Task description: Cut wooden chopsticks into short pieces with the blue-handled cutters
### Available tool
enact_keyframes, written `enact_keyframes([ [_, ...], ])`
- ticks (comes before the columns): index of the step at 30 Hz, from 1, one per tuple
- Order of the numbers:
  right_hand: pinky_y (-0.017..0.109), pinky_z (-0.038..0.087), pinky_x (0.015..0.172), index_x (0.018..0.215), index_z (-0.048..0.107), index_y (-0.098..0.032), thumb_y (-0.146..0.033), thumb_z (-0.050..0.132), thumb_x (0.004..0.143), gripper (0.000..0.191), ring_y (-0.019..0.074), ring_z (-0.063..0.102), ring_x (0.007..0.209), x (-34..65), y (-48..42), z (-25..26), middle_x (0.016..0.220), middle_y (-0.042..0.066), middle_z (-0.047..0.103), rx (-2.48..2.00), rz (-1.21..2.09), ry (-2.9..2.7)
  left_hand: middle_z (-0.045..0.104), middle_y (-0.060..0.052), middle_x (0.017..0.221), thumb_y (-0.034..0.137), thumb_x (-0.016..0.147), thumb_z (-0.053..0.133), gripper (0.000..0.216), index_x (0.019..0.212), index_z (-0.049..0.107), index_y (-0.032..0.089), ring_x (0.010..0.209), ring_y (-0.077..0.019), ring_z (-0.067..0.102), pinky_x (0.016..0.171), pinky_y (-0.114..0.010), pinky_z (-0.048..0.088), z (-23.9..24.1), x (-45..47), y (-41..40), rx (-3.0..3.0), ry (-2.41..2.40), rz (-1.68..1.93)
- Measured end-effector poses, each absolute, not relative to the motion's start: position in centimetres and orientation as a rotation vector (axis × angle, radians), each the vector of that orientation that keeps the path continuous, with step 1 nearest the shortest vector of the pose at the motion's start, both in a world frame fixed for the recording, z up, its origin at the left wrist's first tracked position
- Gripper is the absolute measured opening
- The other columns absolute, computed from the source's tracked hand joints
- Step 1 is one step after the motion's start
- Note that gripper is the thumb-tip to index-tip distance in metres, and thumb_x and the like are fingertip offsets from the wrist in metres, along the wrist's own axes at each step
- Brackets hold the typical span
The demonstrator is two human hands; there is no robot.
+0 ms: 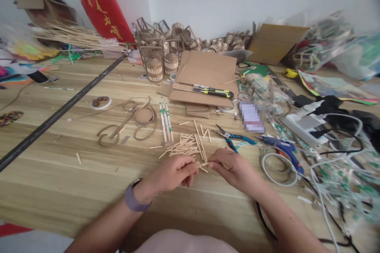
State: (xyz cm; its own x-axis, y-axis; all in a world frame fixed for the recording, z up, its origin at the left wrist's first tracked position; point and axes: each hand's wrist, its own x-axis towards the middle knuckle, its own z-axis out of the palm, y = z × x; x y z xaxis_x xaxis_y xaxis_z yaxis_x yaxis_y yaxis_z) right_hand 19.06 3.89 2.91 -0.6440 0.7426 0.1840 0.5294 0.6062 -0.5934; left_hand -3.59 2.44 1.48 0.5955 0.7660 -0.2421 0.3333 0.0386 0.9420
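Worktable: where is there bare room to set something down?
The widest bare patch of the worktable lies between the black strip and purple wristband, beside a loose stick. A smaller one lies between the forearms. Right of the right hand is crowded: glue gun, tape roll.

Matt wooden sticks (183, 148); under them a smooth wooden table (59, 189), beyond them matt cardboard (208, 69), right of them a plastic glue gun (282, 147)

You hold a stick (204, 164) between left hand (175, 170) and right hand (230, 167), beside piled sticks (182, 146) (pliers (228, 135) lie near).
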Motion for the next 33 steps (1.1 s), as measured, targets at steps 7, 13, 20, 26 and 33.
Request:
enact_keyframes([
  [7,0.03,0.041,0.07,0.089,0.063,-0.019,-0.021,0.041,0.099,0.024,0.0187,0.059,0.074,20.0,3.3,5.7,0.077,0.005,0.066,-0.975,0.716,-2.711,0.06,0.002,0.059,0.063,0.085,0.049,0.046,0.075,0.051,0.018,0.052,-0.0102,0.054,0.052,-0.021,0.038,0.7,-3.5,2.9,1.257,0.859,0.351],
  [13,0.026,0.046,0.064,0.092,0.051,-0.021,-0.015,0.048,0.093,0.007,0.0185,0.063,0.075,18.3,2.6,5.7,0.082,0.002,0.064,-1.203,0.731,-2.771,0.069,-0.003,0.071,0.067,0.08,0.053,0.05,0.079,0.054,0.017,0.065,-0.0148,0.065,0.062,-0.025,0.045,0.5,-1.8,2.8,1.181,0.849,0.408],
  [20,0.023,0.046,0.057,0.087,0.046,-0.021,-0.012,0.058,0.087,0.015,0.0136,0.059,0.065,17.7,3.7,4.7,0.087,0.001,0.057,-1.154,0.658,-2.726,0.07,-0.004,0.07,0.068,0.072,0.064,0.053,0.08,0.059,0.016,0.063,-0.0146,0.065,0.062,-0.026,0.045,0.5,-1.9,2.4,1.053,0.797,0.319],
  [26,0.027,0.052,0.065,0.087,0.048,-0.022,-0.012,0.06,0.085,0.016,0.0163,0.062,0.075,18.1,4.3,3.6,0.09,0.003,0.058,-1.077,0.668,-2.603,0.069,-0.004,0.068,0.065,0.068,0.069,0.052,0.077,0.06,0.015,0.062,-0.0146,0.064,0.06,-0.025,0.043,0.5,-1.9,2.3,0.978,0.8,0.315],
  [33,0.054,0.042,0.099,0.13,0.044,-0.021,-0.044,0.073,0.077,0.065,0.0354,0.046,0.126,16.8,2.7,2.3,0.136,0.02,0.049,-1.104,0.277,-2.396,0.068,-0.003,0.078,0.058,0.068,0.072,0.044,0.079,0.06,0.016,0.078,-0.02,0.066,0.071,-0.032,0.05,0.6,-1.1,2.7,0.839,0.93,0.637],
])
